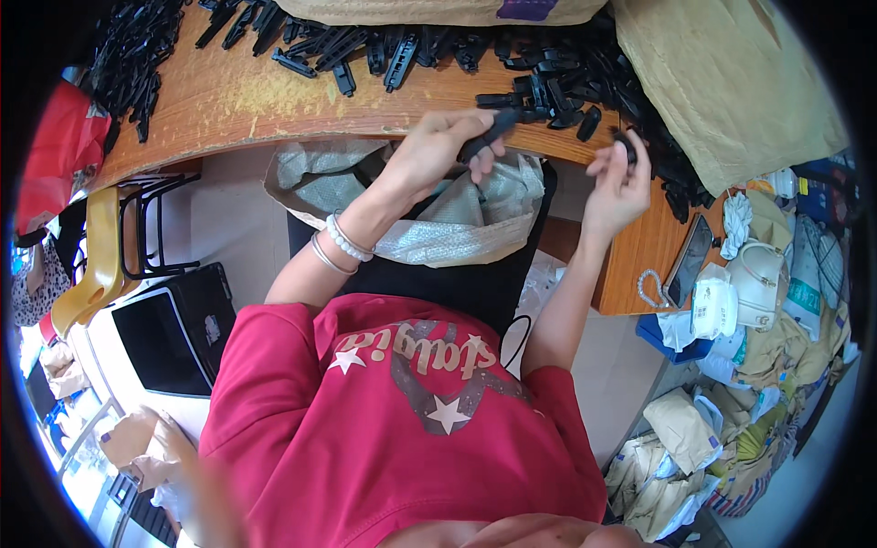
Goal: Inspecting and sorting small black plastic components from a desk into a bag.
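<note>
My left hand (429, 151), with a beaded bracelet on its wrist, is closed around a long black plastic part (489, 135) above the table's front edge. To the right, my right hand (619, 187) pinches a small black plastic piece (627, 146) between thumb and fingers; its exact shape is partly hidden. Several loose black plastic parts (548, 91) lie on the wooden table just beyond both hands. Below my left hand, a silvery-lined woven sack (457, 239) lies open across my lap.
A big tan paper bag (740, 91) covers the table's right side, another tan bag (438, 9) its far edge. More black parts (132, 64) are heaped at the far left. A phone (690, 256) and a bead string (651, 289) lie right. A yellow chair (96, 251) stands left.
</note>
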Demonstrator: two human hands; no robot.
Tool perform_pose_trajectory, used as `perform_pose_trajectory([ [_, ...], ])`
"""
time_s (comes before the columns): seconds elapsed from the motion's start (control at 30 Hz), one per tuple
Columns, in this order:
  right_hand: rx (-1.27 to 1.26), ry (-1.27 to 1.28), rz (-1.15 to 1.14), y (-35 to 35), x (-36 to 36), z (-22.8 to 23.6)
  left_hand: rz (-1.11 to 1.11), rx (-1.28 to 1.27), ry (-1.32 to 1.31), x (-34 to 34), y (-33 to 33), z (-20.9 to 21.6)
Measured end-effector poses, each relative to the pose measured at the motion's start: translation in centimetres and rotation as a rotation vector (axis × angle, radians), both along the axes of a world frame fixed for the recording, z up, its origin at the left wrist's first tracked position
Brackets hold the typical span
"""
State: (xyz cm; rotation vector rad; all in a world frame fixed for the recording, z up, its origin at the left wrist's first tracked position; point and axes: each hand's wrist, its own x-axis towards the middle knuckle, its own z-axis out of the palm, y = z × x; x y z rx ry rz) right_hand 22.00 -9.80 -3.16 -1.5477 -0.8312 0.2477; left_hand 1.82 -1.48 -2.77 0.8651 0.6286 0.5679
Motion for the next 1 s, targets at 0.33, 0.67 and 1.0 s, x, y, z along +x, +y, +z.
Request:
perform_pose_trajectory([
  [0.33, -0.101, 0.186, 0.436, -2.7, -6.0, 2.7, -0.138, 0.455, 0.104, -0.4, -1.1, 2.7],
  [0.67, 0.024, -0.018, 0.448, -2.6, -5.6, 2.4, -0.171, 0.903, 0.263, -1.6, -1.7, 2.9],
  [1.0, -0.118, 0.038, 0.516, -2.1, -4.5, 1.9, -0.15, 0.835, 0.224, -1.9, -2.0, 2.2],
])
